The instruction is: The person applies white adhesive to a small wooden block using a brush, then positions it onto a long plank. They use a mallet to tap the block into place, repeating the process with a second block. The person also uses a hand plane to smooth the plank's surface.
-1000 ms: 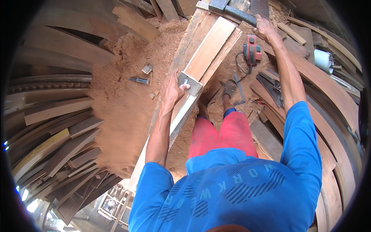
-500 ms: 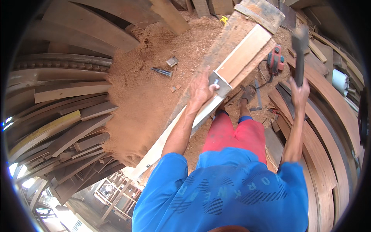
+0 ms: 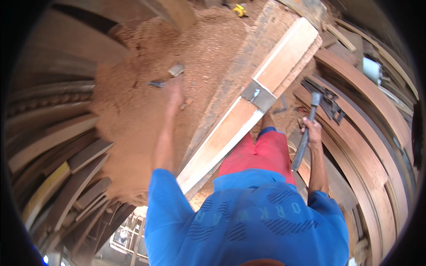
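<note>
My left hand [image 3: 174, 88] is off the wood and smeared by motion, so its fingers do not show clearly. It is over the sawdust, close to a small wood block [image 3: 176, 70] and a blue tool [image 3: 156, 84]. My right hand [image 3: 312, 128] is closed around a dark hammer [image 3: 302, 150], held low on the right with its grey end upward. Between my hands a long pale plank [image 3: 226, 131] rests on a rough thick beam [image 3: 226, 93]. A grey plate [image 3: 265, 99] lies across the plank, with a small shiny metal piece [image 3: 255, 94] on it.
A black hand plane [image 3: 327, 101] lies on long boards [image 3: 350, 155] stacked at the right. More boards [image 3: 53, 126] crowd the left. Sawdust [image 3: 137, 133] covers the ground, with a yellow object [image 3: 239, 10] at the far side. A pale blue cylinder [image 3: 372, 71] lies right.
My left hand has left the plate and moved left toward the wood block and blue tool. My right hand has lowered the hammer from its raised position. The view has shifted.
</note>
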Available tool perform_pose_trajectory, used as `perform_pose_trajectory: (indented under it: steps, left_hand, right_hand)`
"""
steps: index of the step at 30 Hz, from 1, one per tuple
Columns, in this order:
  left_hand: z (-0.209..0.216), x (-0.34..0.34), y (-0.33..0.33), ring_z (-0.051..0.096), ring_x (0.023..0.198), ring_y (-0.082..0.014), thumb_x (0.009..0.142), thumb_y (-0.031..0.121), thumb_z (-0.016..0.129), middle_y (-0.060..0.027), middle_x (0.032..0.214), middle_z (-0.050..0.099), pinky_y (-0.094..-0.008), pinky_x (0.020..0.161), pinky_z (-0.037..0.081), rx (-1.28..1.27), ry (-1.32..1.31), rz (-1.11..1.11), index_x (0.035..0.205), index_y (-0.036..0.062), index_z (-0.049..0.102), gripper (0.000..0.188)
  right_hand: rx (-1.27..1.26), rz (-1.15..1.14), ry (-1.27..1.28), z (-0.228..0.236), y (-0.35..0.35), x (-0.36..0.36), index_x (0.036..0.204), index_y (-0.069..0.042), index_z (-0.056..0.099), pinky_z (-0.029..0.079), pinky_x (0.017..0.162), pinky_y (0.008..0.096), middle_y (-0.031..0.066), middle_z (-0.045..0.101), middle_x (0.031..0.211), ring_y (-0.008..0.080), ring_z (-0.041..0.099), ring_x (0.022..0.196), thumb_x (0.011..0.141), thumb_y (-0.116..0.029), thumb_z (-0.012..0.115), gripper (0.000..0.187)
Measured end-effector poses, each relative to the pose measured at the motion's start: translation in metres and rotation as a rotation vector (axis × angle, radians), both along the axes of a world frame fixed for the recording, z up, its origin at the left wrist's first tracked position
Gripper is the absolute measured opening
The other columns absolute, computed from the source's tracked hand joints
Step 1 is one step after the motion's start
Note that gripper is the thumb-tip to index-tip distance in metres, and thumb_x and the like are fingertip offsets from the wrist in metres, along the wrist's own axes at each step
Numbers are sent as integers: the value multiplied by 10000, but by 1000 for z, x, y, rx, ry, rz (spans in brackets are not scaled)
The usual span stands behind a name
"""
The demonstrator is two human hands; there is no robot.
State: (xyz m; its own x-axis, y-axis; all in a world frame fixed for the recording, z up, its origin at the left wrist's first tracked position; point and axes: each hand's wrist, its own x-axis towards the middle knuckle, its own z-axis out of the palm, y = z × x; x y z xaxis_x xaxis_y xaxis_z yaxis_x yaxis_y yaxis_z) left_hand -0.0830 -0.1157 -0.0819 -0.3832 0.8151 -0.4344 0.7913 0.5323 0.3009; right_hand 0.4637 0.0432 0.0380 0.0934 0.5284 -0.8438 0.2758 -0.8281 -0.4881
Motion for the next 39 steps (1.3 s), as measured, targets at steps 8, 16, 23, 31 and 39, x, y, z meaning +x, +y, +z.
perform_pose_trajectory:
  steps: [8,16,23,31,39]
  left_hand:
    - [-69,-67,-28,531,1268,-384,966,120,525,-209,1340,589,-550,1066,401,-482,346,-370,1285,117,599,328]
    - [-43,-58,2,671,1066,-371,836,108,724,-190,1117,700,-507,899,526,-275,178,-225,1192,139,631,370]
    - [105,45,84,732,988,-306,860,280,797,-133,1075,753,-451,884,601,120,-244,129,1254,133,653,445]
    - [172,163,155,686,1172,-297,769,334,896,-140,1222,733,-411,1015,542,-108,-338,-78,1336,114,631,663]
    - [168,178,173,695,1128,-355,741,386,917,-189,1172,736,-461,969,540,-268,-35,-265,1330,102,599,727]
  right_hand:
    - [-170,11,-19,-13,-57,-12,862,-74,557,506,490,257,24,587,673,110,578,520,915,-221,765,260]
    - [-159,58,0,-1,-45,-31,877,-76,568,499,491,254,16,584,692,104,568,522,910,-229,766,252]
    - [-58,71,71,3,-45,-22,880,-87,566,472,482,242,11,581,702,97,560,526,918,-267,765,271]
    - [113,209,122,33,-48,7,939,-15,620,480,550,289,22,595,705,104,586,585,882,-358,753,372]
    - [528,259,-55,75,-102,62,1023,84,628,514,648,409,195,648,714,310,658,654,853,-404,749,531]
